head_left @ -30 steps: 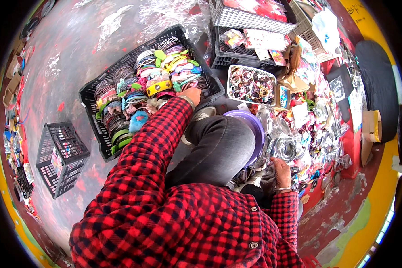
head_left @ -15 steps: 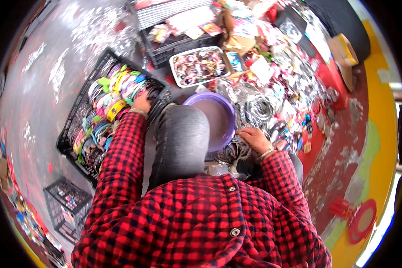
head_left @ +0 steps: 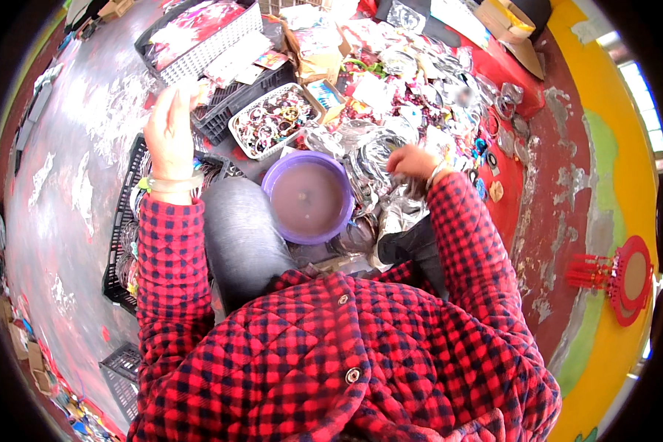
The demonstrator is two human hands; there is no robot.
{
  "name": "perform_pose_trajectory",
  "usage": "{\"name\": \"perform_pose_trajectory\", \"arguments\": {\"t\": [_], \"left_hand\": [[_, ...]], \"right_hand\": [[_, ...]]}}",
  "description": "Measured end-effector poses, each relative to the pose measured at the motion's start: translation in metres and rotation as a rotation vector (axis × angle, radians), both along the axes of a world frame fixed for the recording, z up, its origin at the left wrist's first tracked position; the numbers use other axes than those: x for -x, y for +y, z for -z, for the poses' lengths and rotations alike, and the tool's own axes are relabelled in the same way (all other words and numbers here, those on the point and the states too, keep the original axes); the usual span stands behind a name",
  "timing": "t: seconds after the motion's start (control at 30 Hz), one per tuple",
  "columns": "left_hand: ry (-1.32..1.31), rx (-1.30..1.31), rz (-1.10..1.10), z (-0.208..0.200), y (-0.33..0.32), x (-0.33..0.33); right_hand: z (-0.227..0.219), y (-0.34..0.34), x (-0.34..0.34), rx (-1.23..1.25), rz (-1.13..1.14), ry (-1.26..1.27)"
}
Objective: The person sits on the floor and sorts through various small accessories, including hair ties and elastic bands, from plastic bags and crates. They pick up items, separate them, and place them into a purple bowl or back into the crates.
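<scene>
Sitting among heaped bangles, the person lifts an open, empty left hand (head_left: 171,132) above the black crate (head_left: 136,214) while the right hand (head_left: 412,162) pinches silvery bangles (head_left: 379,158) beyond the empty purple bowl (head_left: 309,197).

I sit on a grey concrete floor (head_left: 74,191). A black plastic crate (head_left: 121,243) lies at nine o'clock. A round purple plastic bowl (head_left: 309,197) rests at twelve, with a white mesh tray of bangles (head_left: 272,121) beyond.

A person in a quilted red-and-black checked jacket (head_left: 346,353) with round buttons, grey trousers (head_left: 239,236), bangles at both wrists.
</scene>
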State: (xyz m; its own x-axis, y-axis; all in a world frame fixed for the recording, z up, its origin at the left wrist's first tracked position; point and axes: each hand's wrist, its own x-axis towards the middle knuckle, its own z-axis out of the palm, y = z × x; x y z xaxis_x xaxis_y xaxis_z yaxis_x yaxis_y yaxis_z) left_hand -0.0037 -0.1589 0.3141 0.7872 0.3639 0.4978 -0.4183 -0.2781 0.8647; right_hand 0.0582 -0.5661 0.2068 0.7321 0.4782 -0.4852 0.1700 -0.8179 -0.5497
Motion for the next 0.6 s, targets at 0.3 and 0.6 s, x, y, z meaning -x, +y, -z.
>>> {"name": "perform_pose_trajectory", "arguments": {"t": [0.3,0.6], "left_hand": [[0.417,0.14,0.452,0.061,-0.121,-0.023],[0.539,-0.247,0.384,0.096,-0.134,-0.05]], "right_hand": [[0.073,-0.058,-0.061,0.344,-0.091,-0.107],[0.193,-0.042,-0.06,0.559,-0.017,-0.127]]}}
